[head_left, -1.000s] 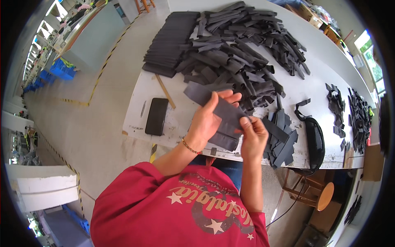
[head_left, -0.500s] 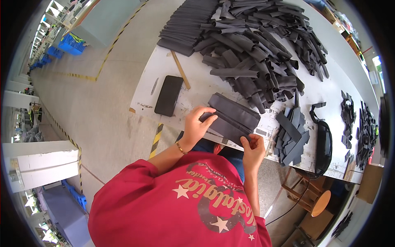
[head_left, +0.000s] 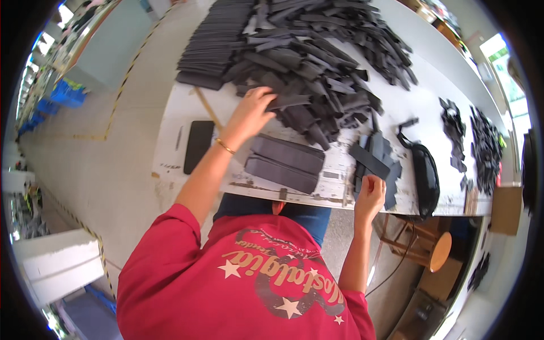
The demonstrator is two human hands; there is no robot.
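Note:
My left hand (head_left: 252, 113) reaches over the near left edge of a heap of dark grey folded fabric pieces (head_left: 317, 73), its fingers extended and at the closest piece. At the flat dark strips (head_left: 391, 184) near the table's front edge, my right hand (head_left: 371, 195) has its fingertips pinched together on the lower end of the top strip (head_left: 368, 161). Between the hands, a dark folded fabric piece (head_left: 283, 164) lies flat on the white table (head_left: 340, 153), with a lengthwise seam line along it and neither hand touching it.
A black rectangular slab (head_left: 199, 147) and a thin wooden stick (head_left: 208, 107) lie left. A neat row of stacked dark pieces (head_left: 212, 45) is at the far left. A black pouch (head_left: 424, 178) lies right of the strips. A wooden stool (head_left: 439, 252) stands below the table's right side.
Both hands have let go of the folded fabric piece, which now lies on the table. My left hand has moved away to the heap, my right hand rightward to the flat strips.

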